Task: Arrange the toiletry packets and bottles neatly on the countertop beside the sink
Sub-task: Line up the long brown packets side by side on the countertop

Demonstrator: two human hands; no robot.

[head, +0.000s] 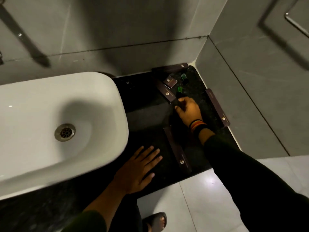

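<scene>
On the black countertop (143,104) right of the sink lie several dark brown toiletry packets with gold logos. One long packet (170,68) rests against the back wall, another (217,109) along the right wall. A small square packet (170,81) and a slanted packet (166,94) sit near the back, and a long one (178,152) lies near the front edge. A green-capped bottle (183,77) stands at the back. My right hand (189,110) is closed around the dark body of a second green-capped bottle (179,91). My left hand (137,169) lies flat on the counter, fingers spread.
A white basin (50,97) with a metal drain (65,132) fills the left. Grey tiled walls meet in a corner behind the counter. A metal rail (296,22) hangs on the right wall. Pale floor tiles and a sandalled foot (157,220) show below the counter's front edge.
</scene>
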